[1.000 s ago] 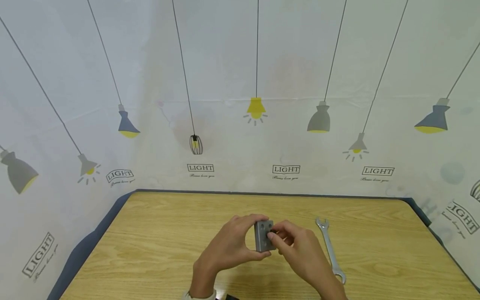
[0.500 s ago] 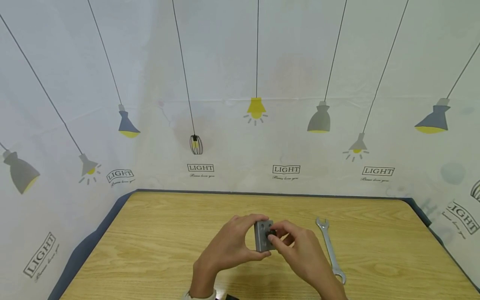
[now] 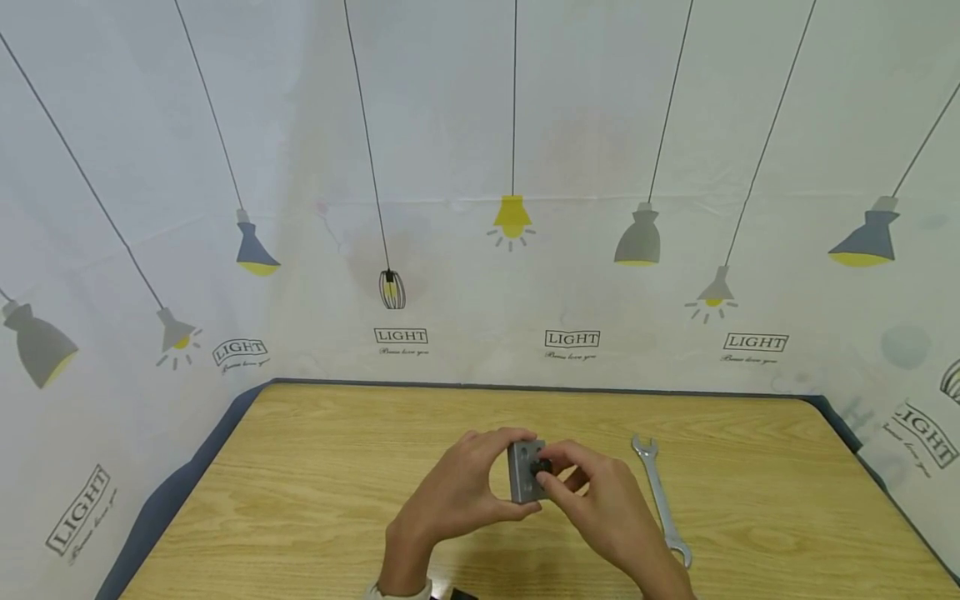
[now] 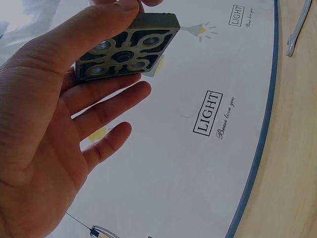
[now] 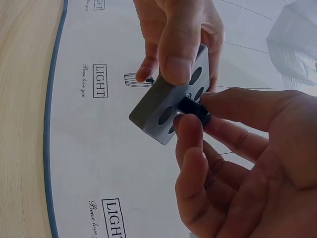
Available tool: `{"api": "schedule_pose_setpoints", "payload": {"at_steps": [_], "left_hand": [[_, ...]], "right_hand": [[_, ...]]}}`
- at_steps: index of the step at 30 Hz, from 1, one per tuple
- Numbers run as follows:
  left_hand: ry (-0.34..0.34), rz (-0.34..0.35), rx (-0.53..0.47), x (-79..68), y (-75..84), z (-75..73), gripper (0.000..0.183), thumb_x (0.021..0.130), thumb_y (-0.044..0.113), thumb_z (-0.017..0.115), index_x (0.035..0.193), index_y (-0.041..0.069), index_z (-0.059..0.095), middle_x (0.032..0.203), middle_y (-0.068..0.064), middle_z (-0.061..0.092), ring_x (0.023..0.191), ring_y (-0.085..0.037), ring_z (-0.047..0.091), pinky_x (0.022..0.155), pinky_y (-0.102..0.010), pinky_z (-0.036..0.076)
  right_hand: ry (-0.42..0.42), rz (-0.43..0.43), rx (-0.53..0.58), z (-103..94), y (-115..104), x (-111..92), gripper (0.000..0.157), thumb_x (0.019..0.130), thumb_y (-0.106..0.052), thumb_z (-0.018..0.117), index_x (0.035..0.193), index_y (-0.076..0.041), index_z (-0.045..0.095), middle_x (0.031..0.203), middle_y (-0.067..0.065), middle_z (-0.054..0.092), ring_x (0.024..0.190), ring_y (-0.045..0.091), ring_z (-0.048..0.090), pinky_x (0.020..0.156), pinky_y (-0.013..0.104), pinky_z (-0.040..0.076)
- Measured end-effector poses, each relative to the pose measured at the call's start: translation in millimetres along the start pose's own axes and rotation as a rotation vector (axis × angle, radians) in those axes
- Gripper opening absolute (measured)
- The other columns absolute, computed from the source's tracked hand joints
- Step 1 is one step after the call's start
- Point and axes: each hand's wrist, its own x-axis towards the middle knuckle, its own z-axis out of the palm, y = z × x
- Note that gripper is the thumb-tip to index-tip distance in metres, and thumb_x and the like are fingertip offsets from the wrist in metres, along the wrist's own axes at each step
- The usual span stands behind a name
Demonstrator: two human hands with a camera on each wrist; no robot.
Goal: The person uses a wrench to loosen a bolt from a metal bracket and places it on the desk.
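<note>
My left hand [image 3: 457, 483] grips a square grey metal plate [image 3: 519, 475] by its edges, thumb on one edge and fingers on the opposite one. In the left wrist view its ribbed back [image 4: 122, 56] faces the camera, with round holes near the corners and one in the centre. My right hand [image 3: 600, 496] pinches a short black bolt [image 5: 194, 110] between thumb and index finger. The bolt stands out from the middle of the plate's smooth face, its inner end at the centre hole. Its other fingers are curled below.
An open-ended wrench [image 3: 662, 500] lies on the wooden table [image 3: 337, 467], to the right of my right hand. Behind the table stands a white wall covering [image 3: 450, 167] printed with lamps. A small black object [image 3: 462, 594] shows at the bottom edge near my left wrist.
My right thumb and index finger have shifted slightly around the bolt, and more of its black end shows now. The left hand and plate have hardly moved.
</note>
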Motion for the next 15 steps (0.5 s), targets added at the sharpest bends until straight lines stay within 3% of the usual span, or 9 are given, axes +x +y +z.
{"api": "schedule_pose_setpoints", "payload": {"at_steps": [10, 15], "left_hand": [[0.015, 0.019, 0.013, 0.0, -1.2, 0.5, 0.068, 0.074, 0.036, 0.088, 0.133, 0.019, 0.058, 0.121, 0.011, 0.066, 0.102, -0.003, 0.059, 0.093, -0.036, 0.048], [0.014, 0.019, 0.005, -0.1, -1.3, 0.7, 0.068, 0.074, 0.036, 0.088, 0.133, 0.019, 0.058, 0.122, 0.011, 0.066, 0.103, -0.004, 0.059, 0.094, -0.036, 0.048]], "right_hand": [[-0.008, -0.026, 0.002, -1.2, 0.4, -1.4, 0.021, 0.088, -0.006, 0.073, 0.105, -0.016, 0.071, 0.108, 0.004, 0.071, 0.069, 0.005, 0.062, 0.056, 0.022, 0.049], [-0.015, -0.029, -0.001, -1.3, 0.2, -1.5, 0.022, 0.087, -0.004, 0.074, 0.105, -0.016, 0.071, 0.109, 0.005, 0.071, 0.069, 0.005, 0.063, 0.056, 0.022, 0.050]]}}
